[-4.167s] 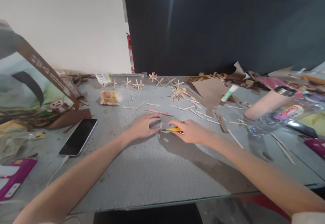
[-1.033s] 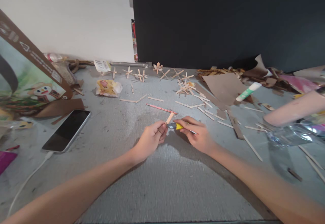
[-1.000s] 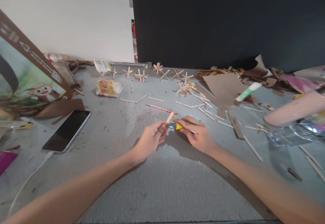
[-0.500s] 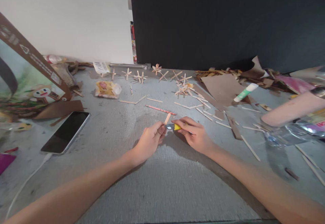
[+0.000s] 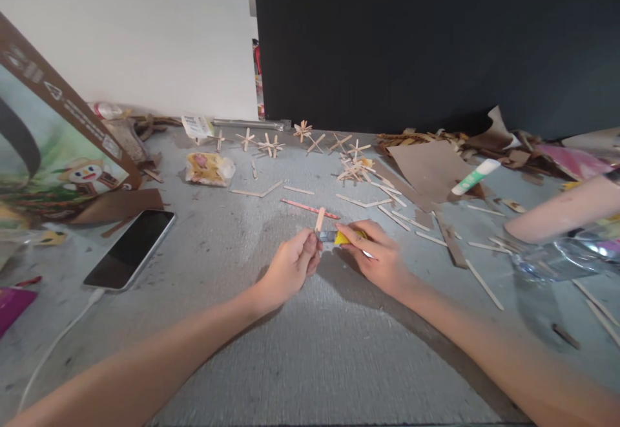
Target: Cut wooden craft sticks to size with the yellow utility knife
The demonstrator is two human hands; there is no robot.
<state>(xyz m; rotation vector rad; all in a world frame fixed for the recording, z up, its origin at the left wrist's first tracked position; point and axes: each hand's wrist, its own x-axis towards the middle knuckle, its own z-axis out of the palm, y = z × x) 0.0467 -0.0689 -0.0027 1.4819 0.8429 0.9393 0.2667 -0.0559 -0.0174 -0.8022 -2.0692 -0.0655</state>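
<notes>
My left hand (image 5: 293, 260) is closed around the lower part of a wooden craft stick (image 5: 320, 219), whose upper end points up and away from me. In my right hand (image 5: 375, 251) is a yellow utility knife (image 5: 343, 238), gripped between thumb and fingers. Its metal blade reaches left to the stick, close to my left fingertips; whether it cuts into the wood I cannot tell. Just beyond both hands, a red-patterned pencil (image 5: 310, 208) lies on the grey surface (image 5: 290, 362). Star-shaped bundles of sticks (image 5: 355, 167) stand farther back.
Loose sticks (image 5: 484, 283) lie scattered to the right, near brown cardboard (image 5: 429, 168), a glue stick (image 5: 477, 177) and a clear plastic bottle (image 5: 557, 260). On the left are a phone (image 5: 130, 249) with a cable, a printed box (image 5: 72, 136) and a small yellow packet (image 5: 208, 168).
The craft stick is held more upright, and the knife blade has shifted slightly against it. My right hand has turned a little. The whole view has moved slightly.
</notes>
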